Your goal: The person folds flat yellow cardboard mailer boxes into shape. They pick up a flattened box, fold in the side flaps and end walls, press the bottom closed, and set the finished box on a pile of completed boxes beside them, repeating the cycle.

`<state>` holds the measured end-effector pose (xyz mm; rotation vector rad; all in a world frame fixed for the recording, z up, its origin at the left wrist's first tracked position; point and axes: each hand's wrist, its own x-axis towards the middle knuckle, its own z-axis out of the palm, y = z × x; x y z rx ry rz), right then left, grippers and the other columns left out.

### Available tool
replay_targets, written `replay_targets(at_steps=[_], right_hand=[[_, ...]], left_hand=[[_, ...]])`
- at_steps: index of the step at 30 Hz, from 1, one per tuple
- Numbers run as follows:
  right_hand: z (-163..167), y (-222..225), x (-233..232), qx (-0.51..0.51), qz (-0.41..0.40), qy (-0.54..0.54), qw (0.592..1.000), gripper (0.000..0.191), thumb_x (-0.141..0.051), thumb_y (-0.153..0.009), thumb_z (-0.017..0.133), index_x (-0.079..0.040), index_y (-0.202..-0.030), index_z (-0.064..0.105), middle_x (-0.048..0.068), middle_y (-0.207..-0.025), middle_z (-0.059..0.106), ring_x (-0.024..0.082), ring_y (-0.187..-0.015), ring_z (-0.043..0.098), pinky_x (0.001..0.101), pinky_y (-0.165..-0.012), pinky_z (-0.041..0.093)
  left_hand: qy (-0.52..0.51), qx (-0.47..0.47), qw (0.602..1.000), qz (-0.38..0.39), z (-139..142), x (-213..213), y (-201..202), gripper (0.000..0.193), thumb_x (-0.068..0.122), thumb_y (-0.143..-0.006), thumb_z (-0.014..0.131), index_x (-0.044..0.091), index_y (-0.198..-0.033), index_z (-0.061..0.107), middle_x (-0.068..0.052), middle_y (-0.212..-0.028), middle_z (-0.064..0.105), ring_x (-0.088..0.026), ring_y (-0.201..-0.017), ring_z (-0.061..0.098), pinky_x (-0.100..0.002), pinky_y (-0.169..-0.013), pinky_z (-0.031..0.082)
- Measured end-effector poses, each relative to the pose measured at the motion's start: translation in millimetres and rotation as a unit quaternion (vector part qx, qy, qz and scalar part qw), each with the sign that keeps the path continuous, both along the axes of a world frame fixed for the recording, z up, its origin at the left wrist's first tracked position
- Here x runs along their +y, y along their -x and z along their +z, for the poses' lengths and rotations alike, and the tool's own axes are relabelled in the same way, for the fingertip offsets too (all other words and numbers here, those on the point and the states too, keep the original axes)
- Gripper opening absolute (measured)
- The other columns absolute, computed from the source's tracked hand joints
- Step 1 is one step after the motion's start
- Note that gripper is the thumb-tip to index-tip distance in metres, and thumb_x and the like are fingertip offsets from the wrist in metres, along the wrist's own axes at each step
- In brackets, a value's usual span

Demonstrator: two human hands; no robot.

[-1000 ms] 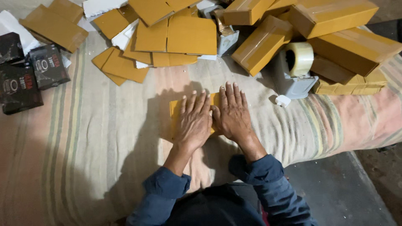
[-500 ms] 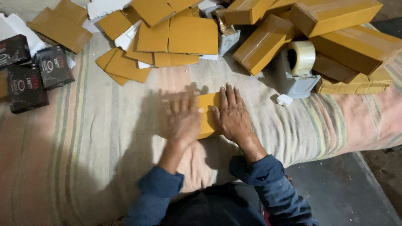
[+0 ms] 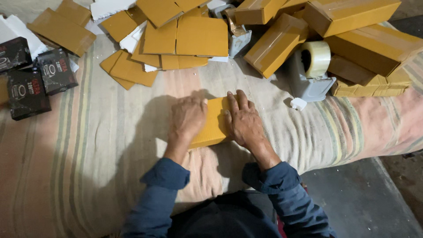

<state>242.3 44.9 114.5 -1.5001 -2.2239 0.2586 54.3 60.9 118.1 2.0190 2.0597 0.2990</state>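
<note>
striped cloth [image 3: 88, 145]: left hand [image 3: 187, 118], right hand [image 3: 243, 123] flat, grip spread, pressing yellow carton [image 3: 213, 123].

Striped cloth [image 3: 79, 176] as work surface, pale pink with green-grey stripes.
On it: flat yellow card [image 3: 213, 121] at centre under both hands; loose flat cards [image 3: 176, 42] at top; taped boxes [image 3: 352, 35] top right; grey tape dispenser [image 3: 310, 75] beside them; black packs [image 3: 31, 79] at left edge.

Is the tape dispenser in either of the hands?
No, the tape dispenser stands apart while both hands press the flat box.
</note>
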Motion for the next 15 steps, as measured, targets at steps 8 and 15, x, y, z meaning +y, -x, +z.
replay_targets(at_steps=[8,15], right_hand=[[7.8,-1.7,-8.0,-0.014,-0.009,-0.018,1.000,0.063,-0.042,-0.100,0.049,-0.008,-0.153,0.044,0.027,-0.158,0.038,0.049,-0.137,0.042,0.0556,-0.112,0.036],[22.5,3.9,-14.5,-0.184,0.114,-0.046,0.975,0.124,-0.081,-0.060,0.072,-0.008,-0.154,0.036,0.030,-0.157,0.032,0.047,-0.149,0.025,0.0621,-0.117,0.014]], left_hand=[[-0.246,0.054,0.953,-0.168,-14.2,-49.0,-15.7,0.065,0.044,-0.099,0.057,0.020,-0.157,0.041,-0.021,-0.162,0.036,-0.039,-0.148,0.032,-0.062,-0.122,0.014],[-0.096,0.018,0.983,-0.153,10.9,-69.6,12.9,0.113,0.046,-0.065,0.090,0.023,-0.159,0.031,-0.018,-0.164,0.025,-0.040,-0.152,0.019,-0.061,-0.114,0.030]])
